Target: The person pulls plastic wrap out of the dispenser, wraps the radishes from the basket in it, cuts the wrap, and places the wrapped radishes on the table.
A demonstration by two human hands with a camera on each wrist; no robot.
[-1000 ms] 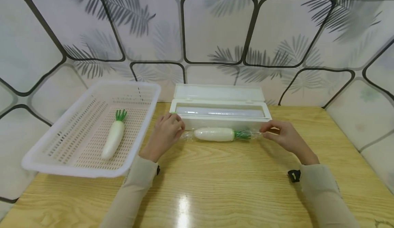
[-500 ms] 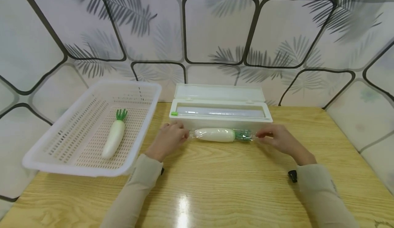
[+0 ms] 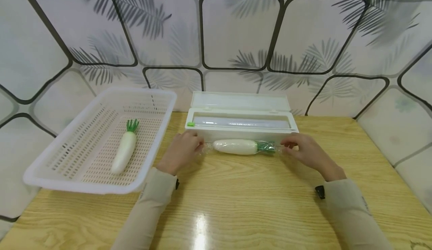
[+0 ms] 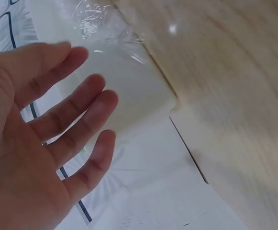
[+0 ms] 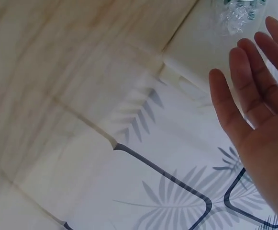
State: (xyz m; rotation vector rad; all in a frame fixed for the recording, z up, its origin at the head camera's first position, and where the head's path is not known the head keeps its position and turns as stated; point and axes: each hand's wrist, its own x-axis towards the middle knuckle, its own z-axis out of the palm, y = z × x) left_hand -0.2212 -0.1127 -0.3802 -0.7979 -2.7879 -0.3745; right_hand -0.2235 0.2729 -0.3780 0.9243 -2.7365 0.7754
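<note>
A white radish (image 3: 235, 147) with green leaf stubs lies wrapped in clear cling film along the front of an opened white cling film box (image 3: 242, 135). My left hand (image 3: 182, 150) is at the film's left end, its fingertips close beside the crumpled film (image 4: 98, 21). In the left wrist view its fingers are loosely bent, with thumb and index tips near each other and no film seen between them. At the leaf end is my right hand (image 3: 308, 154), its fingers relaxed beside the bunched film (image 5: 239, 19). Its thumb is hidden in the right wrist view.
A white perforated basket (image 3: 84, 188) stands at the left with an unwrapped white radish (image 3: 124, 152) inside. The box's lid (image 3: 240, 101) leans back towards the patterned wall (image 3: 241, 32). A green slider (image 3: 191, 124) sits on the box, and a wooden table (image 3: 253, 205) lies beneath.
Both hands first came inward and pressed the film ends towards the radish. Since then the left hand has drawn back slightly left, while the right has barely moved. The radish stays in place.
</note>
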